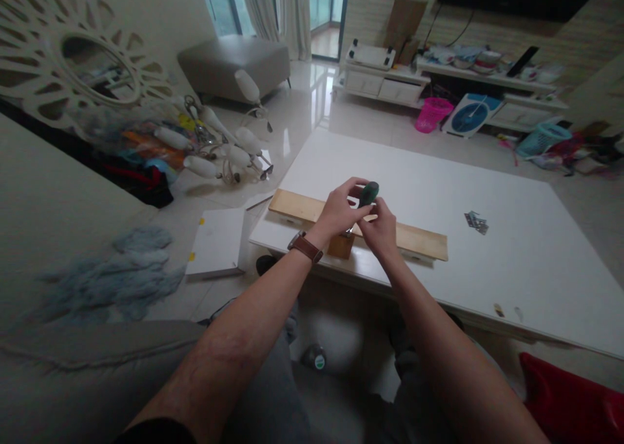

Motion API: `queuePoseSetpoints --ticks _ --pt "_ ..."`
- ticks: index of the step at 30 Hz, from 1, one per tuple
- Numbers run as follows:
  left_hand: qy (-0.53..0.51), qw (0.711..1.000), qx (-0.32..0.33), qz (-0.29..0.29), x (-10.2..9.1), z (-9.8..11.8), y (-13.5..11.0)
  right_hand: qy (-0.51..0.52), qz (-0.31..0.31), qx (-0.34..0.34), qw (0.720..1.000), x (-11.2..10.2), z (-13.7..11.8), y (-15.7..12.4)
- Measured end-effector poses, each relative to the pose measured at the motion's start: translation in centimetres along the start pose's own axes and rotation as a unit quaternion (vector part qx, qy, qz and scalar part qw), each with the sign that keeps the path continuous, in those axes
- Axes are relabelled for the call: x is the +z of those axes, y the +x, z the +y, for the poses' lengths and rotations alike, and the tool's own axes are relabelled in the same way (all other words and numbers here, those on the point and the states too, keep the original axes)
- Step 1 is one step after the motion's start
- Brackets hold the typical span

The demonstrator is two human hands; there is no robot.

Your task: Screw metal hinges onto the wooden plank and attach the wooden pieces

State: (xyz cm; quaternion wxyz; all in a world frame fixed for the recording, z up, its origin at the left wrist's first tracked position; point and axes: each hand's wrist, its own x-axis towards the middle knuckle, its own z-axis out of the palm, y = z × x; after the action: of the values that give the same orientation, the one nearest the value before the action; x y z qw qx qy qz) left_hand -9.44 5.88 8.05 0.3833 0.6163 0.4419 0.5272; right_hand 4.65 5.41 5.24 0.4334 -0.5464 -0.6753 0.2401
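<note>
A screwdriver with a dark green handle (369, 194) stands roughly upright over a long light wooden board (419, 239). My left hand (344, 208), with a brown-strapped watch on its wrist, has its fingers closed around the handle. Below it, my right hand (381, 228) is pinched close to the board's middle; whatever its fingertips grip is hidden. Between the hands a bit of shiny metal (348, 232) shows at the board's near edge. A small brown wooden block (340, 247) juts toward me from under it. The board lies on a white panel (487, 190).
Small metal parts (476, 222) lie on the panel to the right. A lamp with several white shades (234, 151) and a white flat box (217, 242) rest on the floor at left. A red stool (570, 398) is at lower right, a grey ottoman (238, 64) behind.
</note>
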Motion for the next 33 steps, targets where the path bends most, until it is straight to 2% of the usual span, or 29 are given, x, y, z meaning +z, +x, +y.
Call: queuePoseSetpoints --ticks 33 --pt "0.001 1.000 0.008 -0.004 -0.05 0.12 -0.11 -0.001 -0.008 0.006 1.000 0.20 0.39 -0.12"
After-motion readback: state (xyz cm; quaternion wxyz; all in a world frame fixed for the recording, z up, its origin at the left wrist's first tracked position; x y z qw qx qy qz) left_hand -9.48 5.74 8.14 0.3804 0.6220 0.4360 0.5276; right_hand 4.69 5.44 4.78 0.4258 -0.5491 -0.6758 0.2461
